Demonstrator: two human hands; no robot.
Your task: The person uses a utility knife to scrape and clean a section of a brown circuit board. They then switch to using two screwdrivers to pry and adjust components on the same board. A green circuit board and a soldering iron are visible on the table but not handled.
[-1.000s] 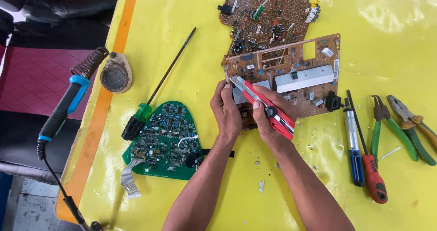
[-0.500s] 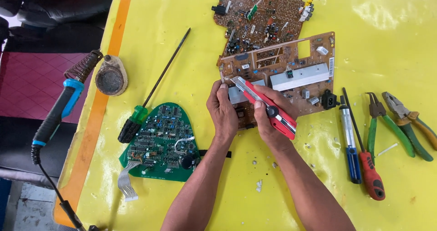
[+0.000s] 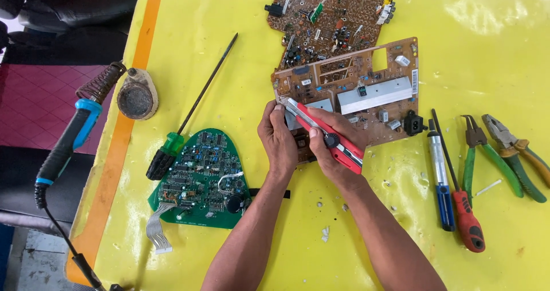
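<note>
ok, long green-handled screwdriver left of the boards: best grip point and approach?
Grip the green-and-black handle of the screwdriver, probably from the left or above. It is the thick end, nearest the table edge; the green circuit board crowds its right side. The thin shaft angles up-right, poorer to pinch.

Green circuit board (image 3: 200, 176), soldering iron (image 3: 69, 142), pliers (image 3: 507, 153), perhaps cutters.

Very little has moved. The right hand (image 3: 338, 147) has tipped the red knife (image 3: 326, 135) a little flatter, and its tip now sits at the near left corner of the brown board (image 3: 366, 90). The left hand (image 3: 279, 137) has slid a tiny bit toward that corner. The whole picture has drifted slightly, because the head moved.
</note>
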